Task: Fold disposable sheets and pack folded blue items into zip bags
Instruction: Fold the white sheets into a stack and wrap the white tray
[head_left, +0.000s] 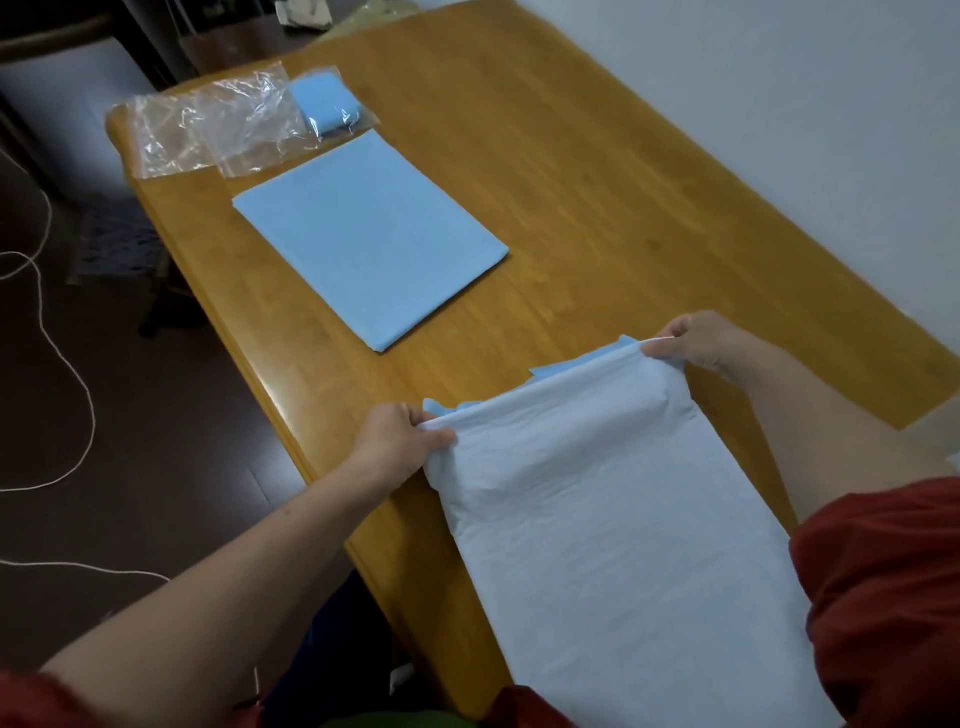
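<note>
A pale blue-white disposable sheet (613, 545) lies folded lengthwise on the wooden table (597, 171), running from its far fold toward me and over the near edge. My left hand (400, 441) grips the far-left corner of that fold. My right hand (696, 340) pinches the far-right corner. A flat folded blue sheet (371, 239) lies further out on the table. Beyond it, a small folded blue bundle (324, 104) rests on clear zip bags (208, 124) at the table's far-left corner.
The table's left edge drops to a dark floor with a white cord (67, 374) looping across it. A white wall (779, 78) runs along the table's right side. Dark furniture and crumpled items (306, 15) stand past the far end.
</note>
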